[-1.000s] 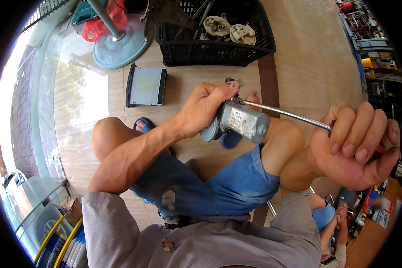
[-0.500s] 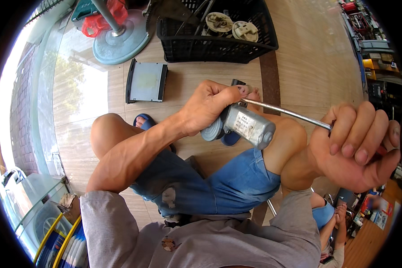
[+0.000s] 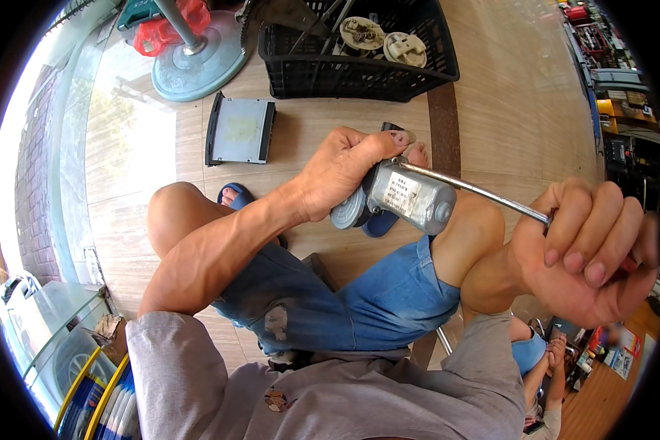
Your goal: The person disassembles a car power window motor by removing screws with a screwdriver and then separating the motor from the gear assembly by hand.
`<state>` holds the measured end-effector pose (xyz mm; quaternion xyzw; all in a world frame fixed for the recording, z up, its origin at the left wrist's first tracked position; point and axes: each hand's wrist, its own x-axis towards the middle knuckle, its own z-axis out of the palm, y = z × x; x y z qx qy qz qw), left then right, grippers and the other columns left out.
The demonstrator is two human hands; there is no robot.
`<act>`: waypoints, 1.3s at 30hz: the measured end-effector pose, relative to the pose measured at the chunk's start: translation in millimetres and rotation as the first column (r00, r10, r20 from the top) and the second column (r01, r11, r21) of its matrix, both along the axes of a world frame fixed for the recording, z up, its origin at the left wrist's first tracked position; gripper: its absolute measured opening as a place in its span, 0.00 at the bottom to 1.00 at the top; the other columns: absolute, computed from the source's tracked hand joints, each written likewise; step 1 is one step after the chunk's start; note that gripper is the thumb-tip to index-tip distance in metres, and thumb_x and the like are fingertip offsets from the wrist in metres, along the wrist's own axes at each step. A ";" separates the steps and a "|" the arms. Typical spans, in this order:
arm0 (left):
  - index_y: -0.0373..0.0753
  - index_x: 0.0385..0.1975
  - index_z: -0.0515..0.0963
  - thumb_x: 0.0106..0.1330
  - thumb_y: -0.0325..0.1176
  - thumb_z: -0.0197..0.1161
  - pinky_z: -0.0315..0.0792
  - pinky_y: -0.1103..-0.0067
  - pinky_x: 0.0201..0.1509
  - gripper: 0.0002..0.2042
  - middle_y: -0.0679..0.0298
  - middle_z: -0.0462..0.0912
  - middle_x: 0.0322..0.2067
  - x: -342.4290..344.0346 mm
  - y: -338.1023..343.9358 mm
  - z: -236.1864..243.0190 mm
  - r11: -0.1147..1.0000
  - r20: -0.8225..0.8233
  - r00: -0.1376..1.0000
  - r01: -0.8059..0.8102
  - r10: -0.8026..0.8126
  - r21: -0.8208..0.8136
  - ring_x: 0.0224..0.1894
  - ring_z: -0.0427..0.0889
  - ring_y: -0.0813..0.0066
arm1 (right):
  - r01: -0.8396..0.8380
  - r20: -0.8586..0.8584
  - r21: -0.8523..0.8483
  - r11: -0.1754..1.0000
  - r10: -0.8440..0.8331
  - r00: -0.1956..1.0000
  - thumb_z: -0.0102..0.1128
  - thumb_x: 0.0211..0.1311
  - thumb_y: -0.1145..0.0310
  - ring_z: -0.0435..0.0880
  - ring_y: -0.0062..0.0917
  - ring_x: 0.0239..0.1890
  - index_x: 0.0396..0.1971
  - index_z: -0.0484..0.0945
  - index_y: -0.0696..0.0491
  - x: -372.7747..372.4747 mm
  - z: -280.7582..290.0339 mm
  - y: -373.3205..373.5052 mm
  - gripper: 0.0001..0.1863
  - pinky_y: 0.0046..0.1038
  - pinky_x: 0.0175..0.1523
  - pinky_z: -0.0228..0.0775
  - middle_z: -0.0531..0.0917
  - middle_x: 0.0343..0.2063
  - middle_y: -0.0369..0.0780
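Note:
My left hand [image 3: 331, 174] is closed around a small electric gear motor [image 3: 415, 201], held above my knees. The motor has a silver-grey cylindrical can with a white printed label and a round grey gear housing, partly covered by my fingers. My right hand [image 3: 583, 253] is wrapped round the handle of a screwdriver [image 3: 484, 192]. Its long steel shaft slants up to the left, and the tip meets the motor's upper edge beside my left thumb. Most of the handle is hidden in my palm; a bit of red shows there.
On the tiled floor ahead lies a flat metal box unit [image 3: 242, 130]. Beyond it stands a black plastic crate [image 3: 359, 81] with round white parts inside. A round pole base [image 3: 198, 73] is at far left, a glass case [image 3: 59, 315] at near left. Another person's hands [image 3: 557, 350] show at lower right.
The motor has tilted slightly, its can end swinging up and to the right. My right hand and the screwdriver handle have shifted a little down and right.

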<state>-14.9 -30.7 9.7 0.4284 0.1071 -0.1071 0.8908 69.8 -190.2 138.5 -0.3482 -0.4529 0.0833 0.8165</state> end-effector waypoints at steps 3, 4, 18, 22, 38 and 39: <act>0.31 0.34 0.84 0.72 0.44 0.55 0.76 0.82 0.38 0.20 0.62 0.85 0.33 0.3 0.9 1.2 1.000 -0.027 1.000 0.017 -0.017 0.008 0.34 0.82 0.81 | 0.018 -0.007 0.006 1.000 -0.018 1.000 0.55 0.67 0.60 0.65 0.15 0.15 0.37 0.75 0.56 -0.8 -0.2 0.0 0.13 0.15 0.13 0.57 0.72 0.16 0.33; 0.32 0.34 0.84 0.72 0.44 0.55 0.76 0.82 0.38 0.20 0.62 0.85 0.33 0.3 0.7 0.4 1.000 -0.015 1.000 0.012 -0.012 0.009 0.34 0.82 0.81 | 0.018 -0.008 0.009 1.000 -0.018 1.000 0.55 0.67 0.60 0.65 0.15 0.15 0.36 0.75 0.56 -0.8 -0.5 0.1 0.13 0.16 0.13 0.57 0.72 0.16 0.33; 0.33 0.30 0.84 0.72 0.45 0.56 0.75 0.83 0.35 0.20 0.63 0.85 0.31 0.1 1.5 -3.1 0.998 0.000 0.999 0.039 -0.039 0.039 0.31 0.81 0.82 | 0.008 0.006 -0.016 1.000 -0.008 1.000 0.56 0.67 0.61 0.66 0.15 0.17 0.39 0.76 0.57 -7.2 -4.5 -0.2 0.13 0.17 0.16 0.59 0.72 0.18 0.32; 0.33 0.29 0.84 0.71 0.46 0.58 0.74 0.83 0.34 0.20 0.63 0.84 0.30 -0.4 -1.3 -3.9 0.999 0.024 0.999 -0.037 0.037 0.015 0.30 0.79 0.83 | 0.006 -0.041 -0.005 1.000 -0.006 0.999 0.56 0.65 0.63 0.66 0.15 0.16 0.36 0.76 0.57 -5.9 0.3 -1.5 0.11 0.16 0.14 0.57 0.72 0.16 0.33; 0.33 0.29 0.84 0.69 0.47 0.61 0.73 0.82 0.30 0.20 0.63 0.84 0.27 1.2 -0.2 -6.3 0.998 0.033 0.998 -0.060 0.059 0.011 0.26 0.78 0.83 | 0.084 0.025 -0.012 0.996 -0.084 0.996 0.58 0.62 0.63 0.66 0.15 0.16 0.35 0.76 0.56 -10.8 -0.9 -0.8 0.11 0.15 0.14 0.57 0.72 0.15 0.31; 0.33 0.29 0.84 0.69 0.47 0.61 0.73 0.82 0.30 0.20 0.63 0.84 0.27 1.5 0.5 -6.8 0.998 0.033 0.998 -0.059 0.059 0.010 0.26 0.78 0.83 | 0.091 0.030 -0.016 0.996 -0.090 0.995 0.58 0.62 0.63 0.66 0.15 0.16 0.35 0.76 0.56 -11.2 -1.3 -1.8 0.11 0.15 0.14 0.57 0.72 0.15 0.31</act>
